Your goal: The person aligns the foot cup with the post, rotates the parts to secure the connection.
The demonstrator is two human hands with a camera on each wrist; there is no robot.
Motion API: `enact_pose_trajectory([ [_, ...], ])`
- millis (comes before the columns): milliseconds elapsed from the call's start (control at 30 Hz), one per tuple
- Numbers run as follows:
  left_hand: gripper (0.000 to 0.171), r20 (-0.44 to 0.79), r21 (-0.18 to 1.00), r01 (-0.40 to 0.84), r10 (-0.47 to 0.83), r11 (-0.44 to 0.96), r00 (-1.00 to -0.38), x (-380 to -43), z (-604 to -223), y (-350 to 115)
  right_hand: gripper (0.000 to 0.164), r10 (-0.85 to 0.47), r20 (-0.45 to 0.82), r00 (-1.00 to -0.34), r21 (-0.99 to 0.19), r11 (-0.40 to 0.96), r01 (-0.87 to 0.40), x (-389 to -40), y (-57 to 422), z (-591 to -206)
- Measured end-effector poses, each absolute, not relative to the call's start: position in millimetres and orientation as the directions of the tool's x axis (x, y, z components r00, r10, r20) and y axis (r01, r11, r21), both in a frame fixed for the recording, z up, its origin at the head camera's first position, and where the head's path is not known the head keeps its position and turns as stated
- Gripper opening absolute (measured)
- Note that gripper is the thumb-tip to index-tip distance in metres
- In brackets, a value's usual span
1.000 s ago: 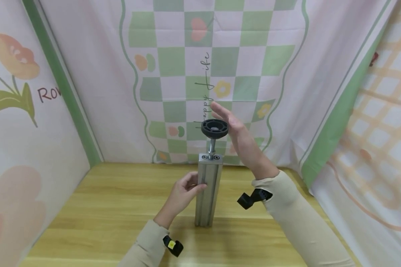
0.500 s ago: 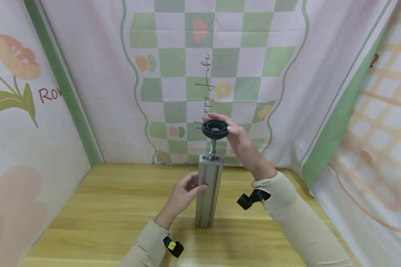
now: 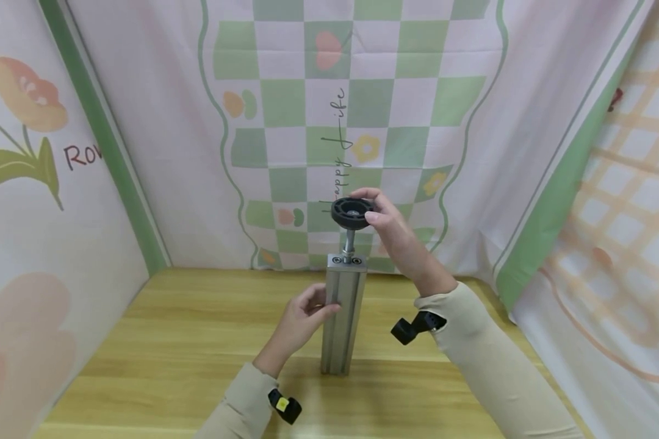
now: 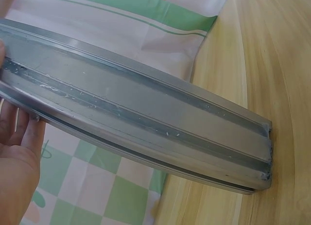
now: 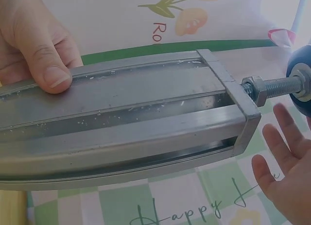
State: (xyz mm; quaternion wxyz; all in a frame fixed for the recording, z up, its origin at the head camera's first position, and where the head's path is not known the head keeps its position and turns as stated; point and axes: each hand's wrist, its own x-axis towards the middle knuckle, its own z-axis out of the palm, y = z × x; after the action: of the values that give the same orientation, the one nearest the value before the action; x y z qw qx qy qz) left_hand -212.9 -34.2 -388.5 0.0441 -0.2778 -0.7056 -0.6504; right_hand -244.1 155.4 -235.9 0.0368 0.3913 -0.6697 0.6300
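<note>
An upright aluminium profile (image 3: 342, 335) stands on the wooden table. From its end plate (image 3: 335, 266) rises a threaded rod (image 3: 349, 241), topped by a black round levelling foot (image 3: 338, 217). My left hand (image 3: 299, 320) grips the profile's side, thumb on the near face. At the foot's right rim, my right hand (image 3: 409, 250) pinches the edge between thumb and index finger. A hex nut (image 5: 260, 92) sits on the rod near the plate in the right wrist view. Beside the rod there, the other right-hand fingers (image 5: 277, 142) are loosely bent and apart from the metal.
Behind the wooden table (image 3: 198, 341) hangs a green-and-white checked cloth (image 3: 285, 100). Printed cloths also enclose the left (image 3: 27, 244) and right (image 3: 609, 244) sides. Small pale flecks lie in the profile's grooves.
My right hand has bent its straight fingers from beside the levelling foot onto its rim, thumb in front. The foot's spokes look slightly turned. The left hand and profile have stayed put.
</note>
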Motion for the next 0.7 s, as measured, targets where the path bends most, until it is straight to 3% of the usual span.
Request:
enact_pose_trajectory([
  [400,0.03,0.429,0.89,0.455,0.341,-0.004,-0.836,-214.0,-390.2,-34.2,0.028,-0.451,0.551,-0.702,-0.82,-0.138,-0.555,-241.0,153.3,-235.9],
  [567,0.031,0.434,0.889,0.458,0.343,-0.014,-0.833,-214.9,-390.8,-33.9,0.03,-0.409,0.561,-0.72,-0.822,-0.167,-0.545,-238.5,147.7,-233.5],
  [700,0.031,0.436,0.889,0.458,0.343,-0.019,-0.832,-215.1,-391.3,-33.8,0.039,-0.354,0.551,-0.755,-0.827,-0.11,-0.552,-237.6,143.8,-231.3],
])
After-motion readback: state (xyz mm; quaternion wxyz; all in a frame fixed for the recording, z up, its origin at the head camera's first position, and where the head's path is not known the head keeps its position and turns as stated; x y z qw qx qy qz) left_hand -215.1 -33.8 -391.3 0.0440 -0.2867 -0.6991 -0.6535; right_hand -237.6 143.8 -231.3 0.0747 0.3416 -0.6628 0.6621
